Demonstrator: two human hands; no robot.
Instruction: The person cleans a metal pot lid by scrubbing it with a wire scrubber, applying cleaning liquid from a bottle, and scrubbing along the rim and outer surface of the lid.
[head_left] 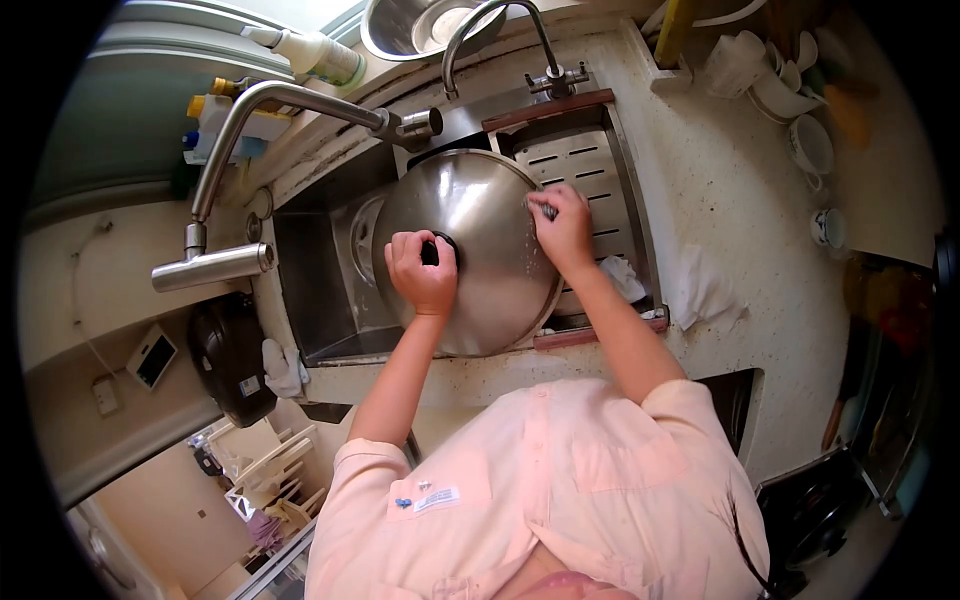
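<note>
A large round metal lid [490, 290] lies over the sink, its dome facing up. My left hand [422, 272] is closed around the black knob [430, 254] at the lid's middle. At the lid's right edge, my right hand [563, 228] pinches a small grey scrubber [546, 210] against the metal. Wet streaks or suds show on the lid just below it. Part of the sink basin [318, 270] shows left of the lid, and a slotted steel drainboard [590, 180] lies to its right.
A large faucet [290, 95] arches over the sink's left side; a thinner faucet [550, 70] stands behind. A metal bowl [385, 30] sits at the back. White cloths [700, 290] lie right of the sink. Cups [810, 145] stand at far right.
</note>
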